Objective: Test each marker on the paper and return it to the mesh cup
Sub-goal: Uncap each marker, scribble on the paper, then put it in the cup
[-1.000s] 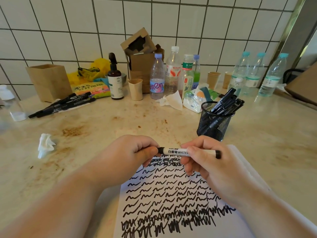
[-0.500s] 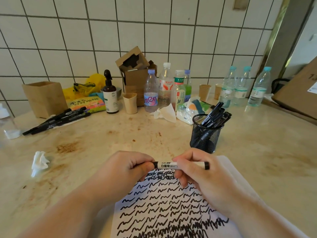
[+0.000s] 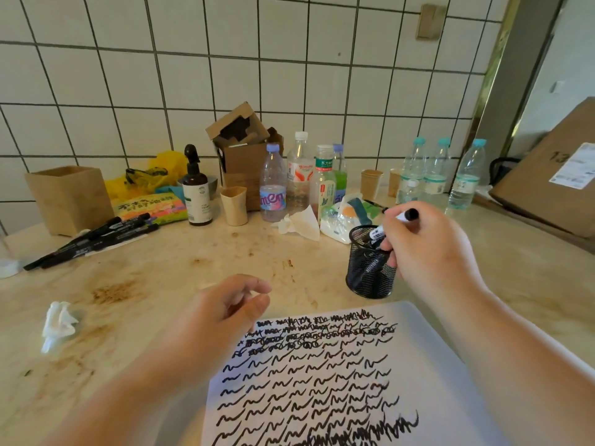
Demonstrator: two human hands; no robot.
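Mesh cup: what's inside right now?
Black markers lean inside the mesh cup; the right hand lowers another marker in. The hand covers the cup's right side; count unclear.

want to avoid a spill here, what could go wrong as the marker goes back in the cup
1. The mesh cup already holds several markers, so the marker in the right hand may jam against them.
2. The left hand is off the cup, so a hard push could tip it.
3. The cup stands close to the paper; a fall could scatter markers.
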